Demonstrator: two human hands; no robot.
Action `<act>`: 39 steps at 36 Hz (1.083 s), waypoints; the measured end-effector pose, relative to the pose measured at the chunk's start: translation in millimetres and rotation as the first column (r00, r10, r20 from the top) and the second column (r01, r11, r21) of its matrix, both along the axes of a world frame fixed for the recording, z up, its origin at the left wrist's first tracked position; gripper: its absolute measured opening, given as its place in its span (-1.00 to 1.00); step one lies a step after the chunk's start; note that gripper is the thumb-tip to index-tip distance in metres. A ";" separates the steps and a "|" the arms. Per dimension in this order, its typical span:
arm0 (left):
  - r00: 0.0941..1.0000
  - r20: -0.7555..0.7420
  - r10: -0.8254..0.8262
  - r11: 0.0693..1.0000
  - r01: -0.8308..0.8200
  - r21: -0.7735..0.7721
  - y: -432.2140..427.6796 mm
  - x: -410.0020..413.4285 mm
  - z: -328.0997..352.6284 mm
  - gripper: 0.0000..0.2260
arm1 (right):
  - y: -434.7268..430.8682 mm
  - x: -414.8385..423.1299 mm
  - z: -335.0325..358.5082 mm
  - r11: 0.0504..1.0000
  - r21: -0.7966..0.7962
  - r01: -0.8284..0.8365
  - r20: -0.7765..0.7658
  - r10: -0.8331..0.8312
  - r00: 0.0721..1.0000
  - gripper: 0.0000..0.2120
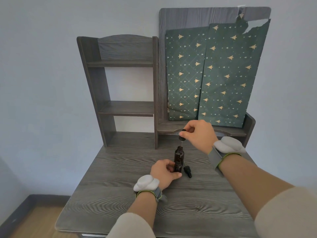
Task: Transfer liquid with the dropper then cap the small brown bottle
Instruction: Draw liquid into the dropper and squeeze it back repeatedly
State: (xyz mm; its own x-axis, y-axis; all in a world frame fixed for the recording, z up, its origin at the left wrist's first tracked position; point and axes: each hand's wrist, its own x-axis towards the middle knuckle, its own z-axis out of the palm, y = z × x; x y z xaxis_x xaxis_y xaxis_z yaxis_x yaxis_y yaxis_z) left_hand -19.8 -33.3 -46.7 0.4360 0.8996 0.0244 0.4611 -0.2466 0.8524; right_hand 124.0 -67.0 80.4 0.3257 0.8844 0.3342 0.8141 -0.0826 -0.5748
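Two brown bottles stand upright at mid-desk, one behind the other. The taller brown bottle [179,154] is at the back, its mouth uncapped. My left hand [163,173] grips the small brown bottle [178,166] in front of it. My right hand [199,134] pinches the black rubber bulb of a dropper [181,136], and the thin glass tip points down just above the taller bottle's mouth. A second black dropper cap [187,171] lies on its side on the desk, just right of the small bottle.
The grey wood-grain desk [154,212] carries a shelf unit [123,107] at the back left and a low ledge behind my right hand. Green patterned paper [214,74] leans on a board at the back right. Both wrists wear grey bands.
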 end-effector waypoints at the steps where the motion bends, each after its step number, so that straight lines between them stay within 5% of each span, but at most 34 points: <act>1: 1.000 -0.004 -0.003 1.000 0.003 0.000 0.3 -0.4 0.2 -0.71 | 0.9 -0.4 -2.1 1.000 -0.023 -0.010 0.006 0.010 1.000 -0.88; 25: 0.999 0.039 0.004 0.999 -0.006 0.049 -2.0 -2.8 0.0 -0.69 | 4.4 -8.2 -30.7 0.979 -0.197 0.046 -0.026 -0.052 0.998 -0.87; 39: 0.998 0.054 0.045 0.997 -0.048 0.057 -2.1 -0.6 -3.3 -0.72 | 4.0 -20.2 -27.3 0.979 -0.183 0.086 0.161 -0.056 0.985 -0.84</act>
